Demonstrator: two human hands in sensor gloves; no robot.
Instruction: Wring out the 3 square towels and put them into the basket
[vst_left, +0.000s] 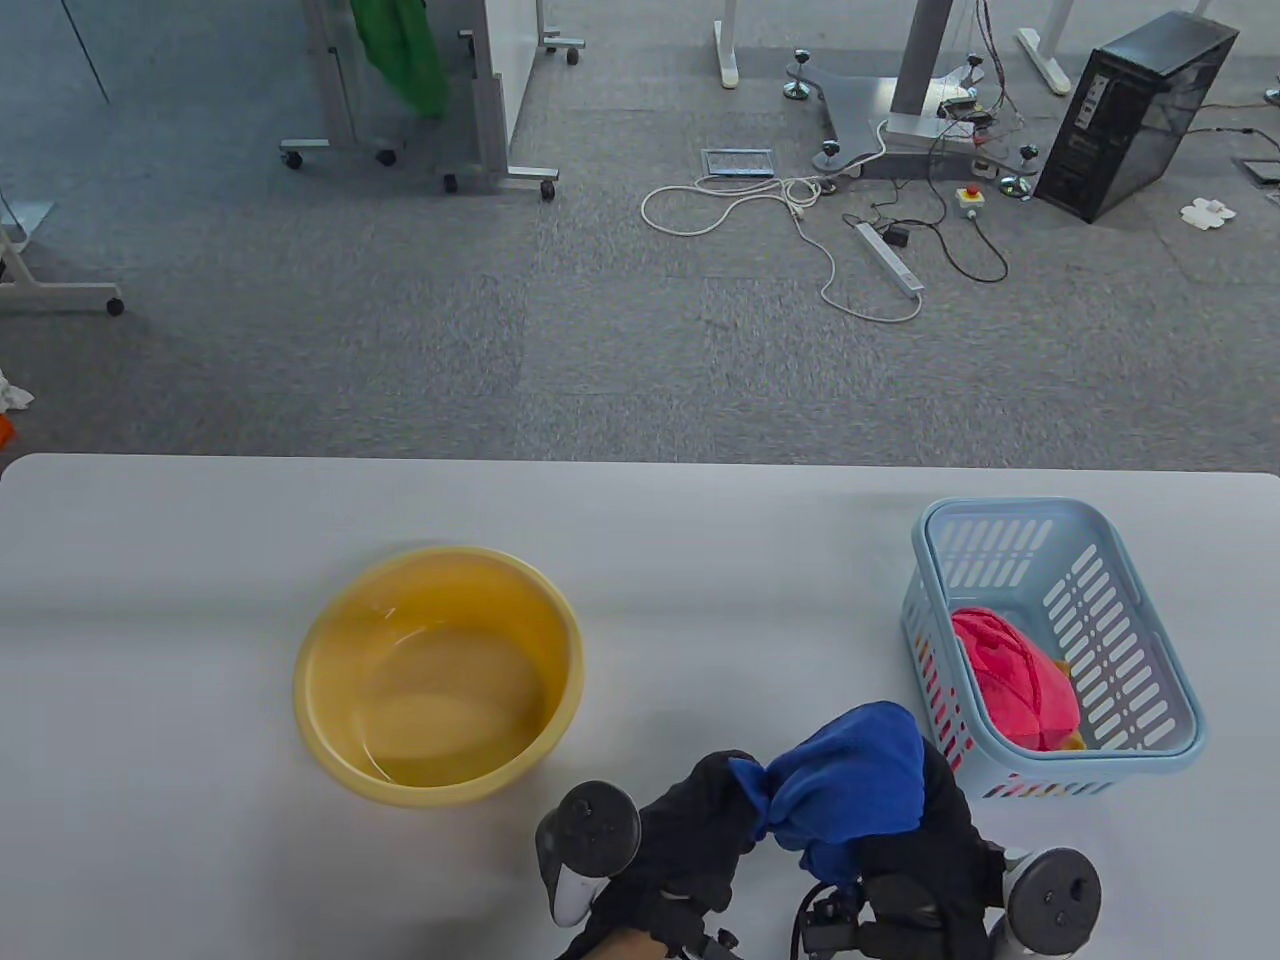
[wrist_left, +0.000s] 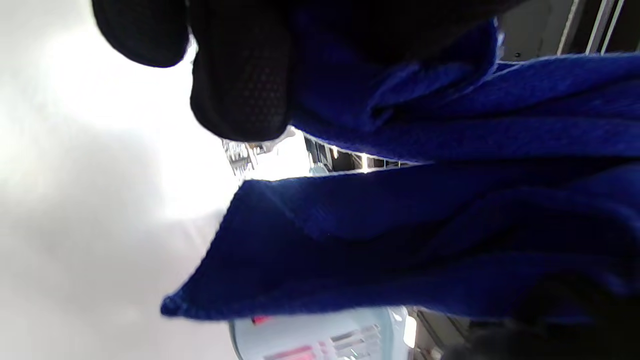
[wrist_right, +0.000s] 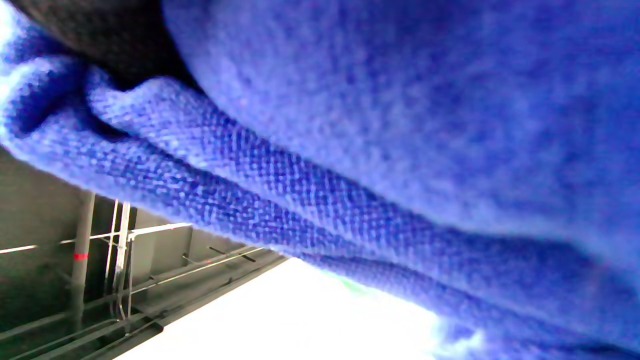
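A blue towel (vst_left: 850, 790) is bunched between both gloved hands near the table's front edge, right of the basin. My left hand (vst_left: 715, 800) grips its left end, and its fingers (wrist_left: 240, 85) curl over the cloth (wrist_left: 425, 225). My right hand (vst_left: 930, 840) holds the right part from beneath; in the right wrist view the blue towel (wrist_right: 400, 150) fills the frame. A light blue slatted basket (vst_left: 1150, 700) stands at the right with a pink towel (vst_left: 1015, 680) in it and a bit of orange cloth (vst_left: 1072, 740) under that.
A yellow basin (vst_left: 330, 690) with water in it stands left of centre on the white table (vst_left: 200, 560). Beyond the table's far edge lie grey carpet, cables and a black computer case (vst_left: 1135, 115).
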